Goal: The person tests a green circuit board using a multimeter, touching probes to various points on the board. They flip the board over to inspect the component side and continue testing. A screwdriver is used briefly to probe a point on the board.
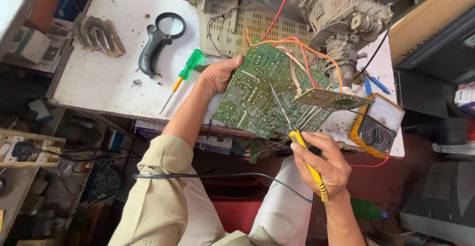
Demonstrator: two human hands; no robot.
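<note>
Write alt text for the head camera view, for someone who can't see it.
A person's left hand tilts a green circuit board at a white workbench edge while the right hand touches a yellow-handled soldering iron to it. A multimeter, green screwdriver and magnifying glass lie nearby.

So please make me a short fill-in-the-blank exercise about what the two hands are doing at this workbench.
1. The left hand holds up a green ____ by its edge.
2. The right hand holds a yellow-handled ____, its tip on the board.
3. On the white table, a black magnifying glass lies beside a ____-handled screwdriver.
4. A yellow ____ sits at the table's right corner.

Missing words: circuit board; soldering iron; green; multimeter
</note>
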